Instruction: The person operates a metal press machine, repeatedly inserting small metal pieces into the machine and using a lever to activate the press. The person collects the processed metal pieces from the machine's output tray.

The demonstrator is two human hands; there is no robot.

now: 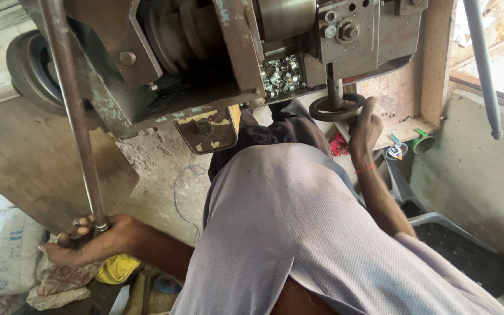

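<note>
Machine work is mid-stroke: left hand [91,242] at eight o'clock has its grip clamped on the long steel lever [74,116]; right hand [366,125] at two o'clock grips the black handwheel [336,108]. Next move likely calls for steady lever pull alongside fine wheel feed.

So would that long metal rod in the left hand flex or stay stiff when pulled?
Probably stiff: the rod looks like straight solid steel. Likely heavy for its width. The left hand wraps its lower end fully, so slipping seems unlikely, though the bare metal looks smooth.
</note>
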